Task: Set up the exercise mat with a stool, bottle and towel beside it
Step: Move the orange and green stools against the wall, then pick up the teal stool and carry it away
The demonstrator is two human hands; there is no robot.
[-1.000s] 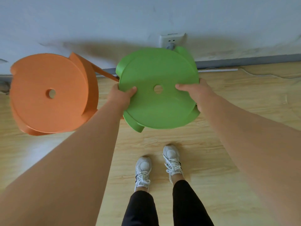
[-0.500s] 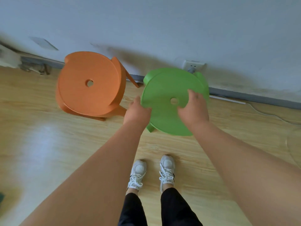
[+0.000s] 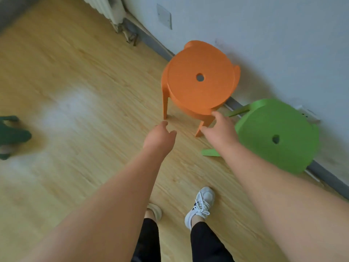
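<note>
head view: the orange stool (image 3: pixel 200 80) stands upright on the wooden floor (image 3: pixel 79 87) by the far wall (image 3: pixel 264 35), and a green stool (image 3: pixel 277 137) stands just to its right, nearer the camera. the right hand (image 3: pixel 220 132) is at the orange seat's near rim, fingers curled but gripping nothing; whether a fingertip touches the rim is unclear. the left hand (image 3: pixel 160 137) hangs short of the left legs, fingers loosely spread and empty. no mat, bottle or towel is identifiable; a dark green thing (image 3: pixel 11 135) at the far left is too blurred to tell. a one-handed rim grab could tip the stool or knock it into its green neighbour.
</note>
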